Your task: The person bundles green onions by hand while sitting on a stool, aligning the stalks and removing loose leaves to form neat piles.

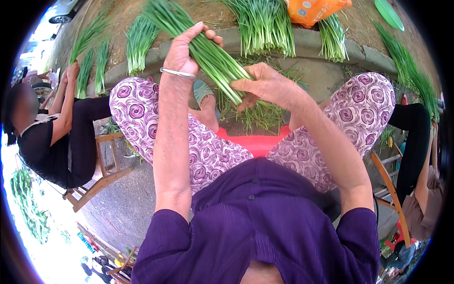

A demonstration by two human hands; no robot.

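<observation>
A bundle of garlic chives slants across in front of me, its green leaves up to the left and its pale cut ends down to the right. My left hand is wrapped round the middle of the stalks; a silver bangle sits on that wrist. Close to the pale ends, my right hand pinches the stalks between thumb and fingers. Below them, loose trimmed leaves and scraps litter the ground between my feet.
Along the stone kerb lie several chive bundles, with an orange bag among them. A green basin is at the far right. One person sits on a wooden chair at left, another at right. A red stool is under me.
</observation>
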